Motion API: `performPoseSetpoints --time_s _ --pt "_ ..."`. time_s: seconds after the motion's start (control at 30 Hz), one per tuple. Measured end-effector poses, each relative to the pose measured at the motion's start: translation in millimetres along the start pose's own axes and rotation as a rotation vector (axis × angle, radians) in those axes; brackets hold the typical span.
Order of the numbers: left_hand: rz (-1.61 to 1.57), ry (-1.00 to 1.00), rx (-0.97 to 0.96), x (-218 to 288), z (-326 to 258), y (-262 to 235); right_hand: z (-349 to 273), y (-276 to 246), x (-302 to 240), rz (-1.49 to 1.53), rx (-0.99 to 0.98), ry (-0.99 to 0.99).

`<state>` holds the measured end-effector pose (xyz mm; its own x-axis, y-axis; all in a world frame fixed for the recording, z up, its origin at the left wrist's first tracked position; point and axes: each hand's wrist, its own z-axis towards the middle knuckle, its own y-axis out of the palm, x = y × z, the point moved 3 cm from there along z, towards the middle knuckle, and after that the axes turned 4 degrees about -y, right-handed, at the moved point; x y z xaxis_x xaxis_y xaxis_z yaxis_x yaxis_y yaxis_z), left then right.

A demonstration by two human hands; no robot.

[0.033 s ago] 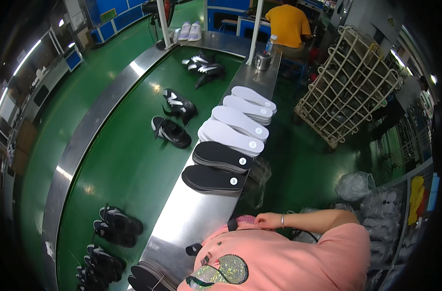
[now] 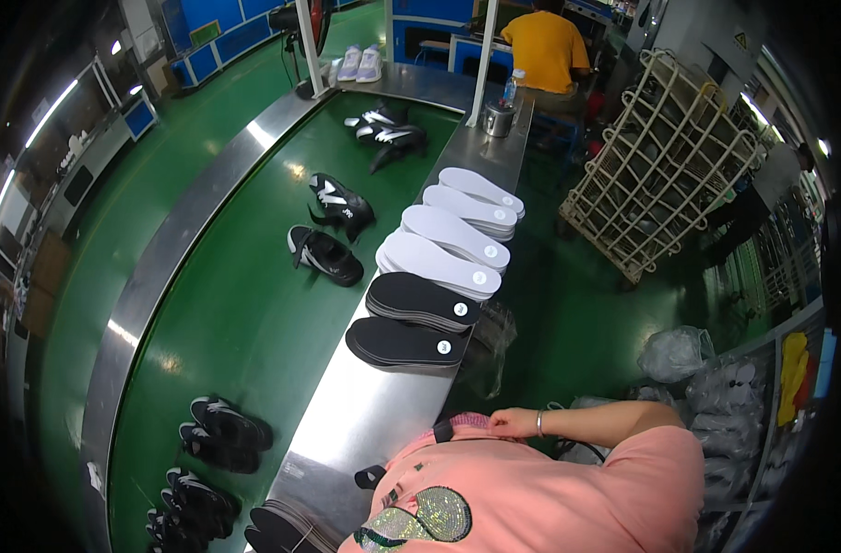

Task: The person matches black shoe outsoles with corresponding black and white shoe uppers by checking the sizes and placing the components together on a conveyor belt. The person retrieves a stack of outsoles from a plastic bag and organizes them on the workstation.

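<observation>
My right hand (image 2: 513, 423), with a bracelet at its wrist, rests at the front of my waist, beside a pink patterned cloth edge (image 2: 469, 420) by the hem of my salmon shirt (image 2: 550, 493). Its fingers are curled together at that edge; whatever they pinch is too small to make out. My left hand is out of view. Ahead, on the metal ledge (image 2: 347, 405), lie stacks of black insoles (image 2: 402, 342) and white insoles (image 2: 439, 264). Another dark insole stack (image 2: 287, 527), tied with a band, sits close to me at the lower edge.
Left of the ledge, black shoes (image 2: 325, 255) lie spaced along a green belt (image 2: 245, 323). A metal cup (image 2: 498, 120) and bottle stand at the ledge's far end. A caged cart (image 2: 660, 166) and plastic bags (image 2: 675, 354) are on the right. A person in yellow (image 2: 545, 51) sits farther off.
</observation>
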<state>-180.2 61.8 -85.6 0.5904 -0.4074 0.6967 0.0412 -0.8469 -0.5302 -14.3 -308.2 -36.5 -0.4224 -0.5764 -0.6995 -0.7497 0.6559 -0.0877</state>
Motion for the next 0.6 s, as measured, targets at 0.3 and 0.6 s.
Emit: performPoseSetpoints --time_s 0.3,0.6 --pt "-0.306 -0.361 -0.258 19.9 -5.8 25.9 -40.4 19.0 94.8 0.364 -0.187 0.43" --pt "-0.842 -0.503 -0.354 -3.7 -107.0 15.8 30.1 -23.6 -8.3 0.415 -0.172 0.52"
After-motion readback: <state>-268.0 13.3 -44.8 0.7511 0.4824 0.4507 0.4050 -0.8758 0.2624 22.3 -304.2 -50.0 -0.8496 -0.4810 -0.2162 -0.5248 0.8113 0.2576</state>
